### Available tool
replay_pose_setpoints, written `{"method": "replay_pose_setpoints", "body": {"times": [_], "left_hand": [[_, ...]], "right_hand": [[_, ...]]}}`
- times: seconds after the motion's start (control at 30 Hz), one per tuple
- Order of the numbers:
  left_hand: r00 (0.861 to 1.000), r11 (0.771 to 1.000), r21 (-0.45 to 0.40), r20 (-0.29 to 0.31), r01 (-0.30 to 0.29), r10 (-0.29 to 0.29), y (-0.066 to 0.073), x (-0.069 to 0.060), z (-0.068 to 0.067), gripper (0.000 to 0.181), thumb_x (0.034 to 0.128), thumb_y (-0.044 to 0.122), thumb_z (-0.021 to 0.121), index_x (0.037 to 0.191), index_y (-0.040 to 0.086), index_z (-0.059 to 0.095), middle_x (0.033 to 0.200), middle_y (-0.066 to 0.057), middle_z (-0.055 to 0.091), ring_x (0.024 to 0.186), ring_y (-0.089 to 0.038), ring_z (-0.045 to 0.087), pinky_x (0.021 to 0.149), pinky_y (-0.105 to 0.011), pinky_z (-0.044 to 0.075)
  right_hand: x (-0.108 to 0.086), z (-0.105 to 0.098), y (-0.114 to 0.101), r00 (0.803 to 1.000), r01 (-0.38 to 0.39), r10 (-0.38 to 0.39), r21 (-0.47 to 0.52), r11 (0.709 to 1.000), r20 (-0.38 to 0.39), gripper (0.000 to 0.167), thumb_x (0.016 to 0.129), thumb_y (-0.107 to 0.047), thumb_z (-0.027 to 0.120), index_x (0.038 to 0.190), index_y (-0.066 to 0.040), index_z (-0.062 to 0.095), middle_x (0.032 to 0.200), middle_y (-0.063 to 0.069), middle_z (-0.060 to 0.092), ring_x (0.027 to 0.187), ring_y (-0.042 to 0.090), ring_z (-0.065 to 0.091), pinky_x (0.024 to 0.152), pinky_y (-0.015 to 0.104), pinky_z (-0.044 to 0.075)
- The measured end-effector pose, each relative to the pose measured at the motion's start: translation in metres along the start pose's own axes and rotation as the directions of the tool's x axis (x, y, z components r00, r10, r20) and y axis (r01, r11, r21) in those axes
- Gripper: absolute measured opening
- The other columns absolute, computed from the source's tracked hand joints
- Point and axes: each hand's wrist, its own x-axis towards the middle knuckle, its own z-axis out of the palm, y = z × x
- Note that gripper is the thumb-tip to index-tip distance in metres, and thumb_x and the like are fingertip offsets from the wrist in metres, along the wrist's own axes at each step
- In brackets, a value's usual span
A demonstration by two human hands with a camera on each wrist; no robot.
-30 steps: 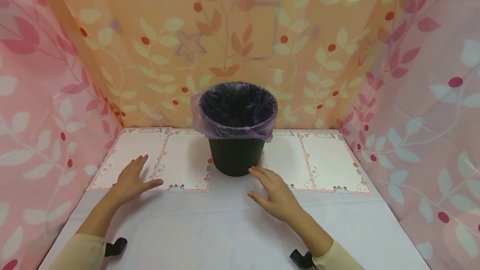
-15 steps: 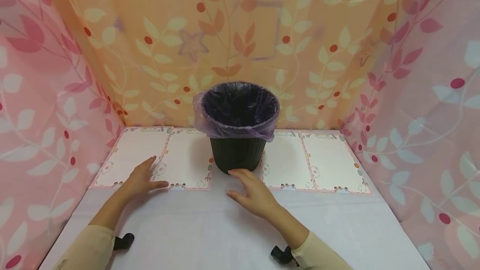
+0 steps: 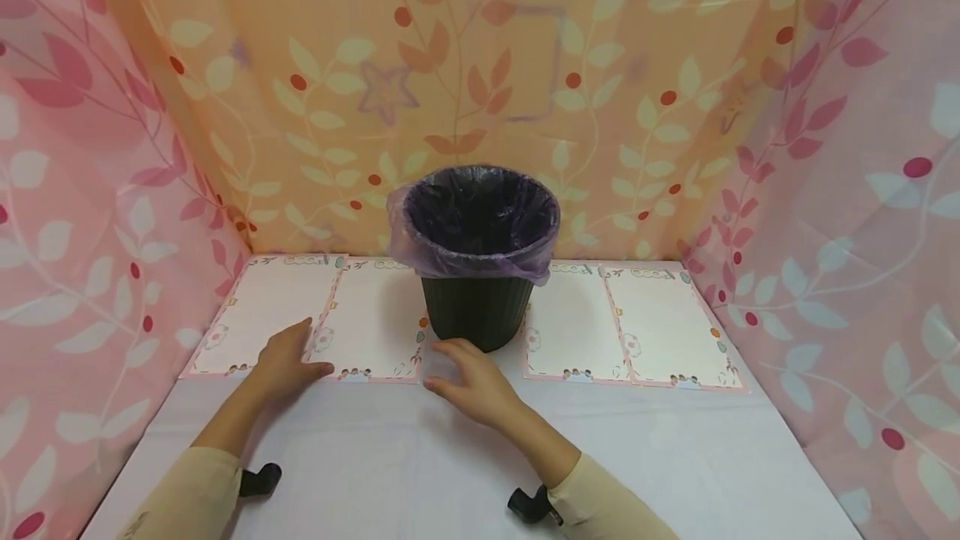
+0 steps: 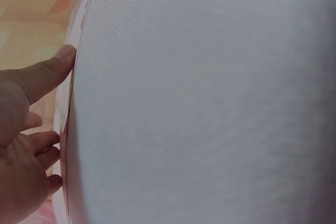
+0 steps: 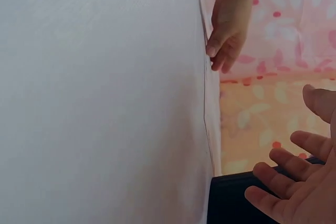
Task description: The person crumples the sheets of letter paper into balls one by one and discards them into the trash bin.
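Both hands' fingers are parted and relaxed, gripping nothing: the left hand (image 3: 285,363) is over the near edges of the two left-hand sheets, contact unclear, and the right hand (image 3: 476,386), its fingers (image 5: 278,179) loosely bent, is just in front of a black bin (image 3: 477,307). That one bin stands upright in the middle, lined with a purple bag (image 3: 420,240) folded over its rim, and blocks part of the inner sheets. Four white sheets (image 3: 375,315) with pink printed borders lie flat, two each side of it. Two black fittings (image 3: 260,480) jut from two cream sleeves (image 3: 183,494). The surface (image 3: 375,473) is covered in white, and three leaf-patterned cloths enclose it: an orange back cloth (image 3: 465,40), a pink left cloth (image 3: 90,232) and a pink right cloth (image 3: 847,273).
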Motion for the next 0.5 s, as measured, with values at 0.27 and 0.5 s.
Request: {"method": "replay_pose_setpoints", "body": {"times": [0.27,0.5], "left_hand": [[1.0,0.995,-0.098,0.031,-0.001,0.004,0.002,-0.008,-0.009,0.095,0.086,0.02,0.082,0.153,-0.015,0.025,0.154,-0.04,0.033,0.143,-0.059,0.027,0.117,-0.069,0.023],[0.999,0.993,-0.116,0.02,-0.037,0.039,-0.003,-0.009,-0.009,0.085,0.0875,0.009,0.077,0.152,-0.015,0.028,0.151,-0.039,0.038,0.142,-0.058,0.03,0.116,-0.069,0.025]], "right_hand": [[0.018,0.022,-0.003,0.994,-0.103,0.102,0.035,0.994,0.035,0.057,0.095,-0.045,0.07,0.142,-0.014,0.06,0.142,0.002,0.06,0.135,0.023,0.055,0.112,0.044,0.046],[0.037,0.043,-0.004,0.985,-0.157,0.152,0.066,0.985,0.08,0.059,0.096,-0.044,0.07,0.142,-0.009,0.059,0.143,0.007,0.06,0.135,0.025,0.055,0.113,0.043,0.046]]}}
